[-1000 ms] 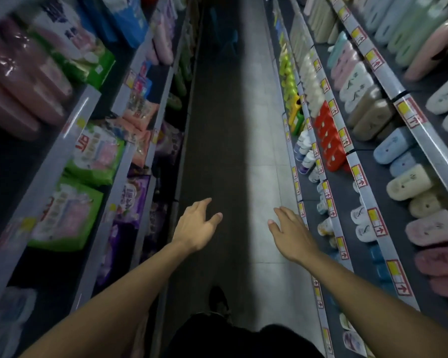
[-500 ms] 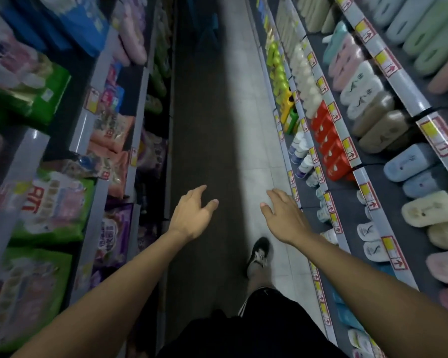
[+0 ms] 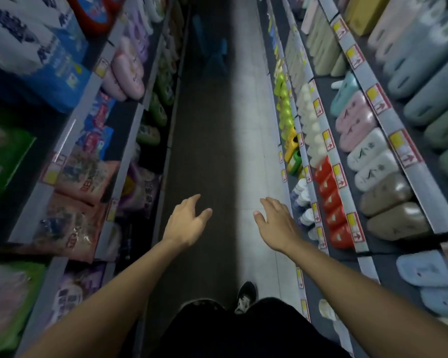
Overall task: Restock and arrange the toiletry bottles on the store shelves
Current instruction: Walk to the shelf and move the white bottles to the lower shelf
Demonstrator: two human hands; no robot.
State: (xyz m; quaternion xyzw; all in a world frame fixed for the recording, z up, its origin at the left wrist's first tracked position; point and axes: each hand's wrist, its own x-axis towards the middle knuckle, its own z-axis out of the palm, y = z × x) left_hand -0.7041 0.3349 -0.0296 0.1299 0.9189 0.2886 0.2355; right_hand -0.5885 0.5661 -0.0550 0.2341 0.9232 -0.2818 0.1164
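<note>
Both grips are hanging wide and holding nothing: the left hand (image 3: 185, 223) is reaching forward over the dark strip of the floor (image 3: 246, 130), fingers relaxed and spread, and the right hand (image 3: 278, 223) is doing the same just right of it, over the lit tiles, palm down.

Toiletry bottles are standing nearest to the right grip: small white bottles with purple caps (image 3: 304, 200) are sitting on a low right shelf just beyond its fingertips, not touching them. Red bottles (image 3: 332, 202) are lining the next shelf up, with cream bottles (image 3: 309, 120) and lime-green bottles (image 3: 283, 104) running farther along the same side. Slippers (image 3: 375, 161) are filling the higher right shelves behind the price-tag rail (image 3: 339, 174). Left of the left grip, well apart from it, snack bags (image 3: 83, 177) are crowding the left shelves.

Between the two shelf edges the aisle is running open, far ahead of the hands. One dark shoe (image 3: 246, 295) is showing on the floor near the bottom, below the right forearm.

Compared with half a second ago, the shelves are sliding nearer and the shoe is sitting lower in view, while both hands are keeping their spread, outstretched pose.
</note>
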